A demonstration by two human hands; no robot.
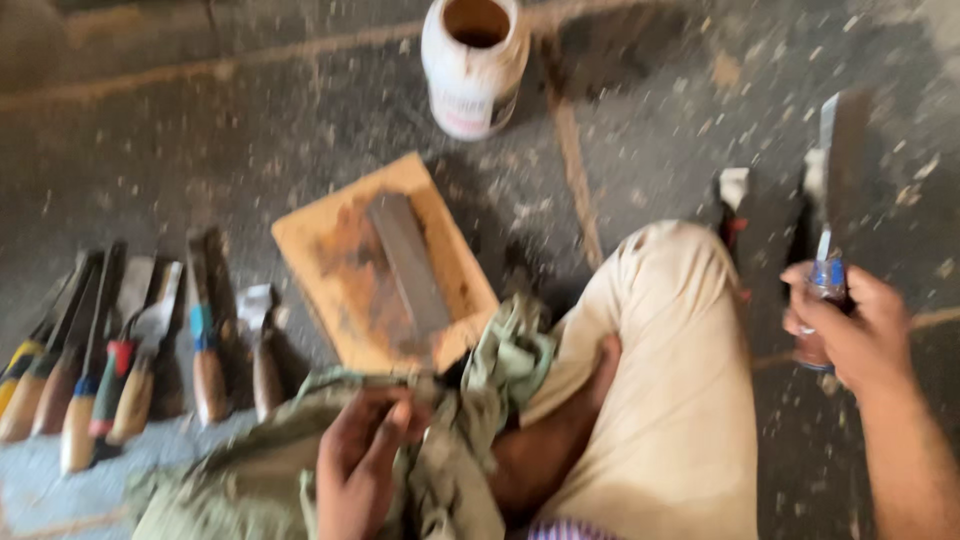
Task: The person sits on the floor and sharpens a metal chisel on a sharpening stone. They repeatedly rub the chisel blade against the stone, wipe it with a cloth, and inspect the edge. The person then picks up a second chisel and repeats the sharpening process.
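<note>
- Left hand (358, 462), fingers curled, pinches a green rag (470, 420) at the floor's near edge.
- Right hand (850, 325) is closed around an upright chisel (828, 200) near the right edge.
- White jar (473, 62) stands open at the far edge; contents unclear.
- Flat stone (410, 265) lies on a wooden board (340, 270), mid-floor.

One head-worn camera looks steeply down, close over the floor (200, 130).
</note>
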